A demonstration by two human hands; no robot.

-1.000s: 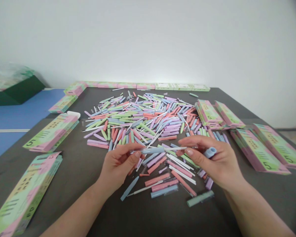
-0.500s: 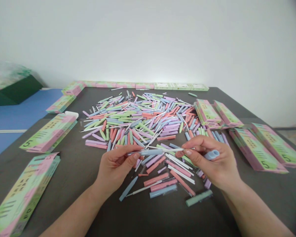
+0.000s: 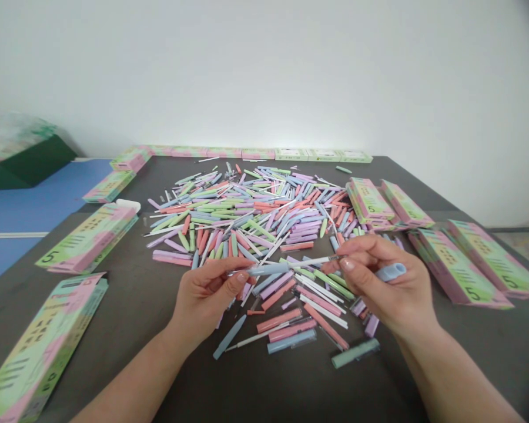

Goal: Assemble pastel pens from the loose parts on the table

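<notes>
My left hand (image 3: 214, 288) is closed, pinching a light blue pen barrel (image 3: 268, 269) that lies level above the pile. From the barrel's right end a thin white pen refill (image 3: 312, 262) sticks out. Thumb and fingertips of my right hand (image 3: 379, 276) grip the refill's far end, which looks dark near the fingers. A second light blue tube (image 3: 391, 271) with an open end is tucked in the same hand. Under both hands lie loose pen parts, among them a red barrel (image 3: 278, 294) and a blue barrel (image 3: 229, 336).
A big heap of coloured pen parts (image 3: 247, 205) covers the dark table's middle. Printed boxes stand along the left (image 3: 48, 346), right (image 3: 461, 267) and back (image 3: 291, 154). A green pen piece (image 3: 355, 353) lies near the front. Far left is a dark green bin (image 3: 30, 161).
My right hand has moved slightly right and up with the refill and blue tube. More refill shows between the hands, including a dark part near my fingers. My left hand is almost still.
</notes>
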